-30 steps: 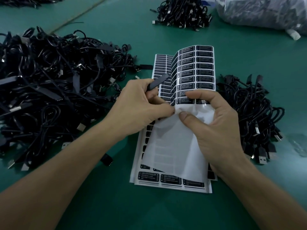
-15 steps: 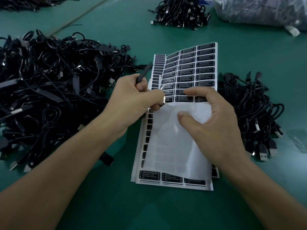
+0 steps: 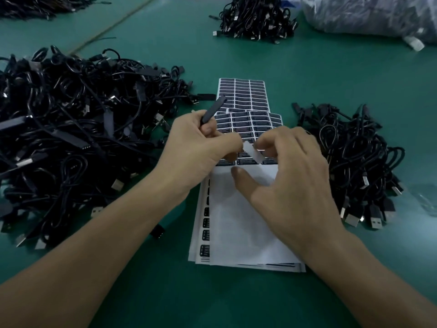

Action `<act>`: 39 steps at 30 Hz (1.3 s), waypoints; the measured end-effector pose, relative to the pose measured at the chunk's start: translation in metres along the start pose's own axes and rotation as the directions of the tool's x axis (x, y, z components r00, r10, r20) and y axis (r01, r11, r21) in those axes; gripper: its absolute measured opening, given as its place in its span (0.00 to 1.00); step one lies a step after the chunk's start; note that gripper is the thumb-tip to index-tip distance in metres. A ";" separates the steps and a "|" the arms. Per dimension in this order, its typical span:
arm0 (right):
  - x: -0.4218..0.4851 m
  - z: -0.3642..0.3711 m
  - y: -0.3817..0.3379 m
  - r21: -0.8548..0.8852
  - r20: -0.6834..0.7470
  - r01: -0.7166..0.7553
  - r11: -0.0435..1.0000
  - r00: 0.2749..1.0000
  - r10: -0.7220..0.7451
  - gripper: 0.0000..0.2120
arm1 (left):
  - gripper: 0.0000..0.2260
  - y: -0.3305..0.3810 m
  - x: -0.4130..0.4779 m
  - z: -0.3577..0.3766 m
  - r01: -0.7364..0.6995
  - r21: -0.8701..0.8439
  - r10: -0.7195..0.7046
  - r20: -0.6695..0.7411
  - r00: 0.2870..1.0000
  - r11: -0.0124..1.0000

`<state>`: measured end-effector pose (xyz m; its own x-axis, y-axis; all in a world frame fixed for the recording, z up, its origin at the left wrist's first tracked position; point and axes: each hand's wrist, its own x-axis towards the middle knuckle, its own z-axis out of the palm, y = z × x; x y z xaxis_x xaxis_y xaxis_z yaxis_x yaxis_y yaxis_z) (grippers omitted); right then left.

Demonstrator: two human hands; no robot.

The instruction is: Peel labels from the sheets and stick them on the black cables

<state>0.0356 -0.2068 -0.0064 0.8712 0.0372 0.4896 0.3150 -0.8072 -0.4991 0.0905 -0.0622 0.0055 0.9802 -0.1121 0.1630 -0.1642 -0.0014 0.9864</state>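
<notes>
— The label (image 3: 251, 151) is seen lifted off its sheet, pale underside showing, above the middle of the green worktop (image 3: 236, 55).

— And how is it held?

— One end is pinched between the thumb and forefinger of the left hand (image 3: 201, 147). In the same hand's curled fingers a black cable module (image 3: 212, 111) is gripped, tilted up and away toward the far edge.

— The other end?

— It is met by the bent fingertips of the right hand (image 3: 290, 181). The thumb is spread well apart from them, low over the bare backing. Whether the label is actually gripped on that side cannot be told.

— What is lying beneath?

— A stack of label sheets (image 3: 246, 223) is laid lengthwise toward the near edge. The top sheet's near part is stripped white, and rows of black labels (image 3: 250, 124) are left at its far part. A further sheet (image 3: 243, 93), fully printed, is seen beyond it.

— And round about?

— A large heap of black cables (image 3: 71, 129) is spread toward the left edge, right beside the sheets. A smaller heap (image 3: 354, 162), USB plugs showing, is set toward the right edge. A third heap (image 3: 255, 17) is seen near the far edge, with a clear plastic bag (image 3: 369, 15) in the far right corner.
</notes>
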 end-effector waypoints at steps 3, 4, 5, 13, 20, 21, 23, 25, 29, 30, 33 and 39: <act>0.004 -0.001 0.000 0.016 -0.102 -0.004 1.000 0.995 0.005 0.19 | 0.23 0.000 -0.001 0.002 -0.015 0.009 0.015 -0.034 0.999 1.000; 0.005 -0.003 0.001 0.003 -0.133 0.001 1.000 0.991 -0.001 0.18 | 0.23 0.000 -0.001 0.002 -0.014 0.005 0.014 -0.044 0.999 1.000; 0.006 -0.004 0.001 -0.018 -0.156 0.016 1.000 0.988 -0.019 0.17 | 0.23 -0.001 0.000 0.002 -0.013 0.002 0.013 -0.048 0.999 1.000; 0.009 -0.004 0.003 -0.099 -0.154 0.087 0.991 0.983 -0.102 0.05 | 0.22 0.000 -0.004 0.003 -0.015 0.045 0.016 -0.025 1.000 0.999; 0.011 -0.004 0.008 0.116 -0.112 -0.010 0.993 0.993 0.023 0.04 | 0.13 0.003 -0.006 0.005 0.044 0.087 -0.044 -0.004 0.999 0.995; 0.012 -0.005 0.009 0.230 -0.111 -0.058 0.971 0.990 0.085 0.05 | 0.13 0.004 -0.007 0.006 0.070 0.108 -0.071 0.004 0.997 0.992; 0.015 -0.007 0.009 0.498 -0.081 -0.143 0.855 0.974 0.211 0.07 | 0.16 0.004 -0.008 0.007 0.112 0.120 -0.113 -0.001 0.994 0.986; 0.017 -0.009 0.006 0.744 0.014 -0.224 0.629 0.947 0.320 0.10 | 0.16 0.005 -0.009 0.007 0.080 0.171 -0.080 -0.009 0.997 0.982; 0.019 -0.008 0.002 0.891 0.259 -0.378 0.254 0.880 0.398 0.01 | 0.12 0.001 -0.010 0.008 -0.044 0.183 0.040 0.029 0.999 0.982; 0.019 -0.008 0.002 0.892 0.281 -0.391 0.225 0.872 0.402 0.02 | 0.12 -0.001 -0.010 0.009 -0.069 0.191 0.061 0.047 0.997 0.979; 0.019 -0.007 0.003 0.892 0.306 -0.412 0.187 0.853 0.423 0.04 | 0.10 -0.002 -0.010 0.009 -0.136 0.283 0.123 0.063 0.990 0.950; 0.019 -0.006 0.008 0.904 0.270 -0.385 0.185 0.851 0.451 0.02 | 0.06 0.003 -0.014 0.010 -0.146 0.216 0.127 0.100 0.987 0.965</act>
<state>0.0526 -0.2163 0.0035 0.9849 -0.1732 -0.0016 0.0633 0.3685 -0.9275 0.0750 -0.0703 0.0057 0.9355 -0.2102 0.2841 -0.3256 -0.2000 0.9241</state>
